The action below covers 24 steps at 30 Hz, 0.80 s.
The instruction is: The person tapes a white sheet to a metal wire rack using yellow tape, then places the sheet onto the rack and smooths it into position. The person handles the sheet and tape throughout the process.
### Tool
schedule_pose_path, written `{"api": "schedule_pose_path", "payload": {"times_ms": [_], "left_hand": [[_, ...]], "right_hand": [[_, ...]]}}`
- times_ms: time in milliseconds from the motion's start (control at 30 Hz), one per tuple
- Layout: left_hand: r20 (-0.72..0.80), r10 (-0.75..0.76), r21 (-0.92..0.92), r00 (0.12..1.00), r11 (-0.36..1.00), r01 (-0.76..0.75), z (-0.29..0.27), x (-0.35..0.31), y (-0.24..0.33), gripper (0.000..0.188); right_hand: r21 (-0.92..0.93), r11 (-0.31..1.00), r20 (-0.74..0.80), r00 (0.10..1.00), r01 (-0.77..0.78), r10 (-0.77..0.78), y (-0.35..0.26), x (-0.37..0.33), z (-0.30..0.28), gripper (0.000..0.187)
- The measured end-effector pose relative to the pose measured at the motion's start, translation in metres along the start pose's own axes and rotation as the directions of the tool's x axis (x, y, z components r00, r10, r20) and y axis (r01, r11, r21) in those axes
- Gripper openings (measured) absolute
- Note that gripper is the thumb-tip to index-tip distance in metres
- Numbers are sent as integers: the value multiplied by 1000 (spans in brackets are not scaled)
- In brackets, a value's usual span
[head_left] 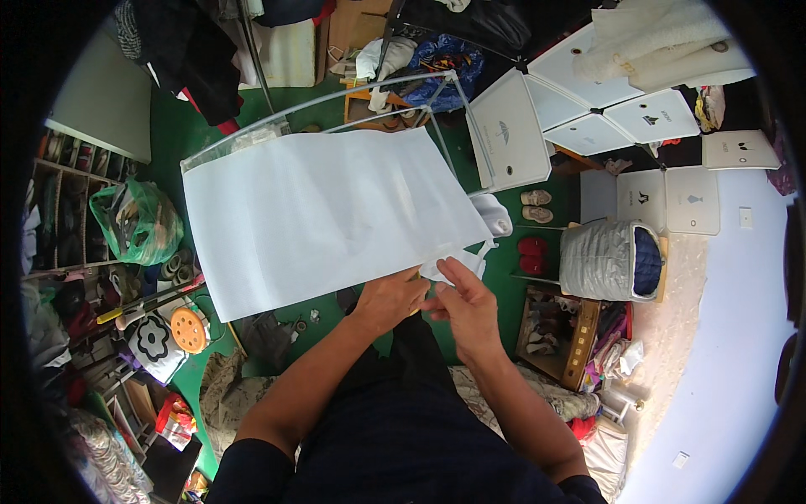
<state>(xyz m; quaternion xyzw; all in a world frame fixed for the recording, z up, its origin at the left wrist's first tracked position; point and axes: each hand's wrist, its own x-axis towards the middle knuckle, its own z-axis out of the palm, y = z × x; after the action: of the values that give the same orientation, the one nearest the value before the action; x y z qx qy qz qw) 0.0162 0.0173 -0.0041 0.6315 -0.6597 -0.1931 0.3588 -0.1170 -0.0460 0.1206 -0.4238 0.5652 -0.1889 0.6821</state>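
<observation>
A large white sheet [327, 214] lies over a frame of grey metal tubes [336, 94] in front of me. Close to the sheet's near edge, right of its middle, my left hand [388, 301] is closed, with a bit of yellow showing at its fingers. Most of that yellow item is hidden, so its kind is unclear. Directly to its right, my right hand [468, 312] has curled fingers, thumb and fingertips close to the left hand's fingers. Whatever these fingertips hold is too small to make out. A loose white piece [463, 262] hangs at the sheet's near right corner, behind the right hand.
White cabinet doors [512, 130] stand beyond the frame at the right. A grey fabric storage bag [598, 260] and a wooden cabinet [558, 336] are at the right. At the left are a green plastic bag [138, 220], an orange round stool [190, 330] and a shoe rack [71, 197].
</observation>
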Motion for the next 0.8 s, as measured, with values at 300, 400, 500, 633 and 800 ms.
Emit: {"api": "schedule_pose_path", "payload": {"times_ms": [300, 400, 500, 633, 800], "left_hand": [[-86, 55, 18, 995, 998, -53, -2, 6, 7, 12], [-88, 59, 20, 994, 998, -57, -3, 7, 7, 10], [-69, 50, 15, 996, 999, -49, 0, 6, 6, 13], [-44, 52, 20, 998, 998, -51, 0, 5, 3, 23], [-59, 73, 53, 996, 996, -70, -3, 8, 6, 23]], "right_hand": [[-31, 1000, -20, 1000, 2, -3, 2, 6, -8, 59], [-14, 1000, -24, 1000, -10, 10, 1, 5, -6, 60], [-11, 1000, -24, 1000, -19, 19, 1, 6, -5, 60], [-10, 1000, -24, 999, -23, 23, 1, 8, -5, 61], [-26, 999, -3, 999, -32, 32, -3, 11, -5, 63]]}}
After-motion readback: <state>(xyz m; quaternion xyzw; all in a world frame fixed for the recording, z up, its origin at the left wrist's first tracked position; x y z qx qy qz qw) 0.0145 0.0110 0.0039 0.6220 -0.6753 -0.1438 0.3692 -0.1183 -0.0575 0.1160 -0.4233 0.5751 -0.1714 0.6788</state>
